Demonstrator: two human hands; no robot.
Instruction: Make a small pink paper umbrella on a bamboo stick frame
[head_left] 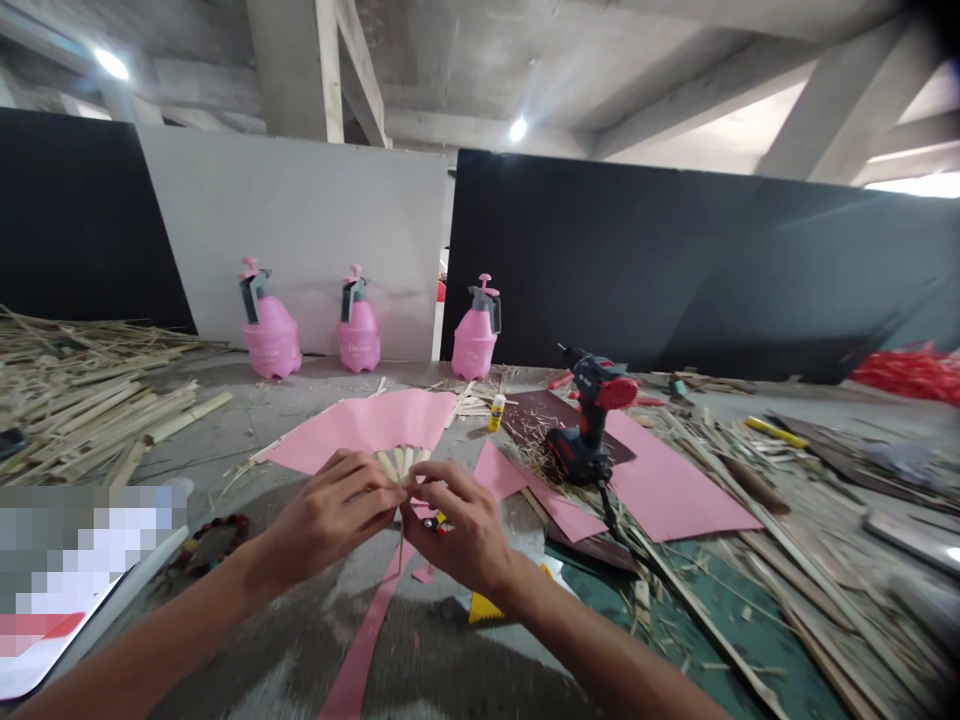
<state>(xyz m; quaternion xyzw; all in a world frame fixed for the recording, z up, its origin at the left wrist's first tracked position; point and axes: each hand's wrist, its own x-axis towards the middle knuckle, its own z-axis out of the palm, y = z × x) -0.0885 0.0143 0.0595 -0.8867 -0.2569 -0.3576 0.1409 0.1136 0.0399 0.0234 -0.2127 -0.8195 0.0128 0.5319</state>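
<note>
A hand fan with a pink paper leaf (375,420) and pale bamboo ribs (403,460) is spread out in front of me. My left hand (341,515) pinches the ribs near their gathered lower end. From the other side, my right hand (461,520) closes on the same spot, its fingertips almost meeting the left ones. A thin stick points down below the fingers. The exact joint of the ribs is hidden by my fingertips. Beneath the hands lies a long pink paper strip (367,640), and a yellow toothed scraper (486,608) rests by my right wrist.
Three pink spray bottles (474,340) stand along the back boards. A cordless drill (592,415) stands right of centre beside pink paper (675,480). A glue bottle (496,412) is near the fan. Bamboo strips (112,410) pile up at left; a beaded bracelet (214,540) lies nearer.
</note>
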